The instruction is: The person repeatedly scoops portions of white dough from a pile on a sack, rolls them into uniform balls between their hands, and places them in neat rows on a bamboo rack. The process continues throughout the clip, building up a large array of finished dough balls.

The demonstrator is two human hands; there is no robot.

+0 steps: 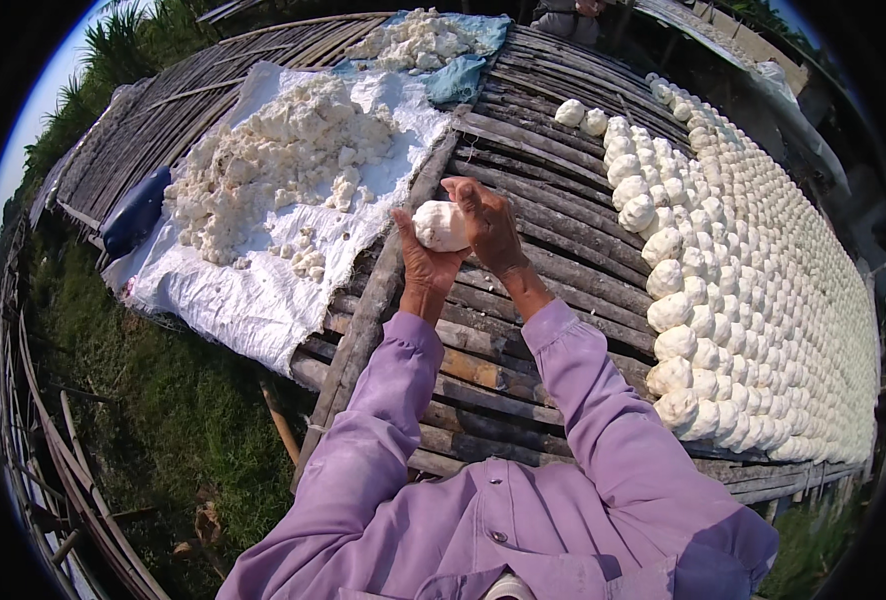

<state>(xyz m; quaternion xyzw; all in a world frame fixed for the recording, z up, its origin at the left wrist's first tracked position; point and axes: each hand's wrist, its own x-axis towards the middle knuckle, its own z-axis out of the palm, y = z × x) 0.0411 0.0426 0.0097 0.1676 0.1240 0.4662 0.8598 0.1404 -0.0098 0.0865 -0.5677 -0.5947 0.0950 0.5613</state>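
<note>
Between my two hands, above the bamboo platform, sits a rounded white lump of dough-like material (440, 227). My left hand (425, 262) cups it from below and the left side, thumb up along its edge. Curled over its right side, my right hand (490, 226) presses against it with bent fingers. Left of my hands, a heap of crumbly off-white material (273, 150) lies on a white woven sheet (263, 310). To the right, many similar white balls (703, 290) are set out in close rows on the slats.
Bamboo slats (583, 250) form the raised platform, with a thicker pole (373, 320) running across it. A dark blue object (135, 212) rests at the sheet's left edge. Farther off, another white heap (415, 40) lies on a blue sheet (458, 80). Grass (153, 430) grows below at left.
</note>
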